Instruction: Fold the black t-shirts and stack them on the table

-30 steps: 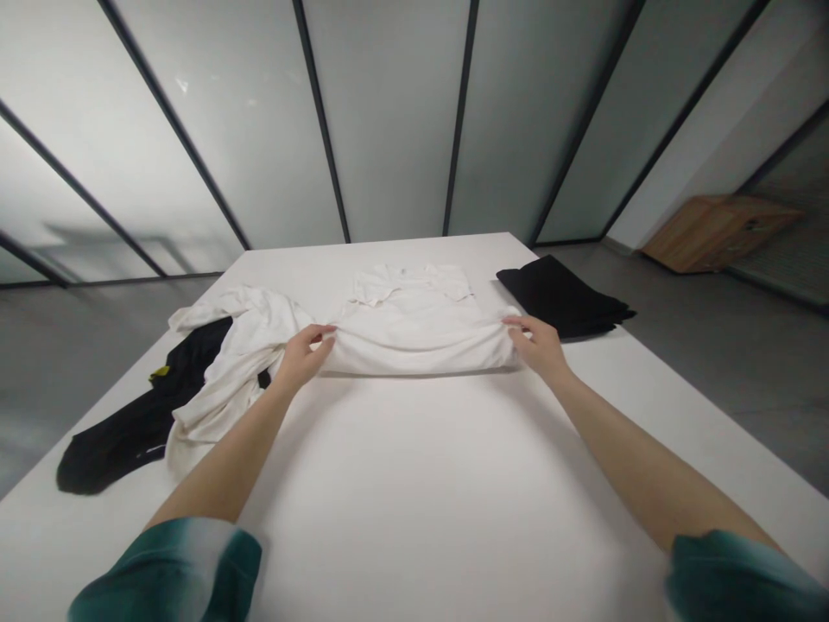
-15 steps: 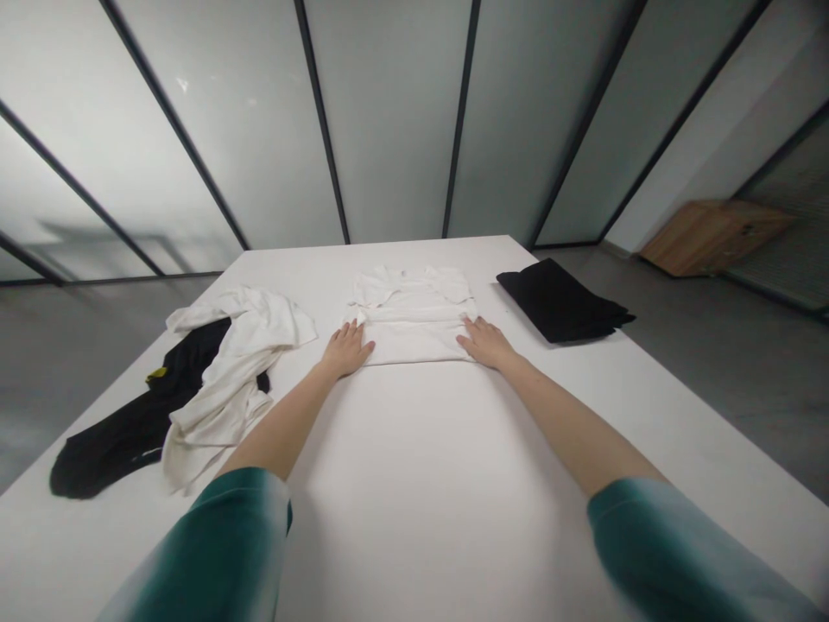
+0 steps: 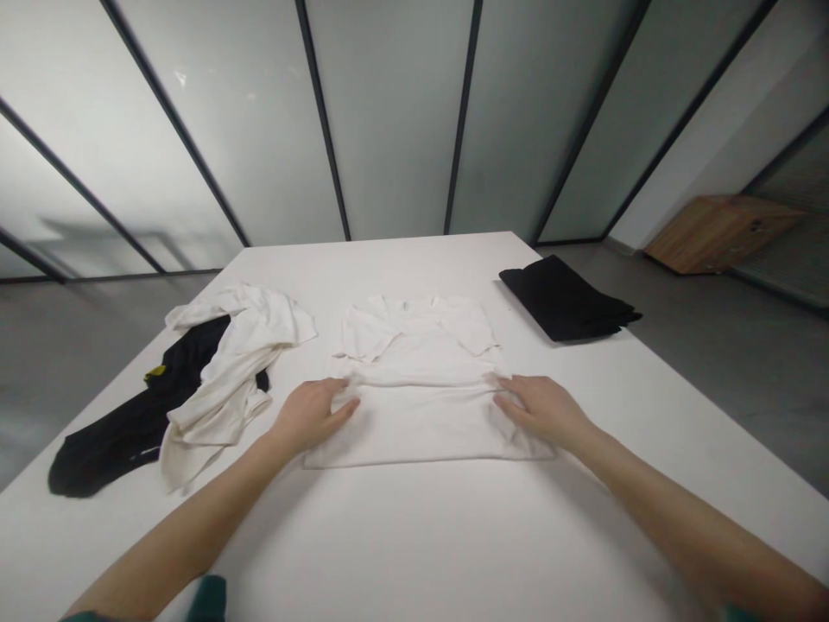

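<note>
A white short-sleeved T-shirt lies in front of me with its neckline at the far side. A crease runs across its middle, and a straight folded edge faces me. My left hand is at the shirt's left side, fingertips on the crease and thumb apart on the lower panel. At the right side, my right hand touches the cloth in the same way, thumb spread from the fingers. Both hands look open, though their fingertips are slightly blurred against the fabric.
On the left of the white table lie a crumpled white garment and a black garment with a yellow spot. A folded black cloth stack rests near the right edge. Beyond stand frosted glass panels and a wooden box.
The white T-shirt has slid across the table towards me. Both hands have come back with it, and their thumbs and fingers are still spread at its sides.
</note>
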`<state>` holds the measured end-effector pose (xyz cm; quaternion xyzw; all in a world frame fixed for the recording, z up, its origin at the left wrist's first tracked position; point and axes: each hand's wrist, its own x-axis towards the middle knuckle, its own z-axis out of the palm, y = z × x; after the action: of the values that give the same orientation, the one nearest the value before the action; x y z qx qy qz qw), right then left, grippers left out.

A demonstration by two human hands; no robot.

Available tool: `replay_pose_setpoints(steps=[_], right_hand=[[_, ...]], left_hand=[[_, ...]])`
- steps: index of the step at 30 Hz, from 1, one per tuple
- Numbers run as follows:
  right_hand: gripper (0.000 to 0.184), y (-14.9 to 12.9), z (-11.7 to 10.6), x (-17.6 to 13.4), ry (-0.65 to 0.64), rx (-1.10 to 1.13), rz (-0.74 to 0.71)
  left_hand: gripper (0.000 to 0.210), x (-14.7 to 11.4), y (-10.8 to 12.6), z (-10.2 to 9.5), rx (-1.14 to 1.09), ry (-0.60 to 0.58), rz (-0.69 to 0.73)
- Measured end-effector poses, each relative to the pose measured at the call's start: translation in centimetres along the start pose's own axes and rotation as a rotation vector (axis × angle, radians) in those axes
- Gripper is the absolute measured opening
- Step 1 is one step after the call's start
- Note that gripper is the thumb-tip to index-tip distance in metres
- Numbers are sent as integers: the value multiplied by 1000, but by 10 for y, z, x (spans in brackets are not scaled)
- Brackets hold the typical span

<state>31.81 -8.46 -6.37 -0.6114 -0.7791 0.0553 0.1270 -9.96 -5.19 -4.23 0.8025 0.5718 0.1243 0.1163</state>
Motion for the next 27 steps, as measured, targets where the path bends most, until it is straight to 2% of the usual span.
replay_pose_setpoints(steps=[2, 5, 8, 9, 10, 11, 13, 15, 17, 19, 21, 24, 27], right_hand=[[38, 7, -18, 5, 122, 169, 74], [35, 16, -42, 31, 438, 359, 135], [35, 26, -57, 73, 711, 386, 161], [37, 30, -58, 89, 774, 373, 183], [38, 34, -58, 106, 800, 354, 202], [40, 39, -56, 123, 785, 330, 216], [44, 48, -47, 153, 619, 267, 214], [56, 54, -32, 174, 377, 159, 256], [75, 56, -16, 181, 162, 60, 276], [82, 52, 0, 175, 23, -9, 252], [81, 42, 13, 159, -45, -53, 207], [77, 24, 26, 128, -72, -103, 141], [73, 12, 32, 103, -101, -151, 75]], left_hand=[[37, 8, -5, -15, -152, 124, -53], [35, 39, -16, -32, -353, 430, -91], [32, 84, -27, -42, -472, 680, -127], [32, 100, -30, -44, -475, 740, -150], [30, 116, -33, -45, -458, 751, -166], [30, 130, -35, -44, -430, 734, -183], [34, 154, -38, -37, -355, 602, -207], [57, 167, -38, -23, -259, 417, -218], [84, 167, -36, -6, -155, 241, -221], [92, 157, -31, 10, -56, 117, -204], [90, 140, -26, 21, 34, 35, -178], [85, 116, -18, 30, 148, -61, -174], [79, 100, -15, 32, 224, -100, -182]])
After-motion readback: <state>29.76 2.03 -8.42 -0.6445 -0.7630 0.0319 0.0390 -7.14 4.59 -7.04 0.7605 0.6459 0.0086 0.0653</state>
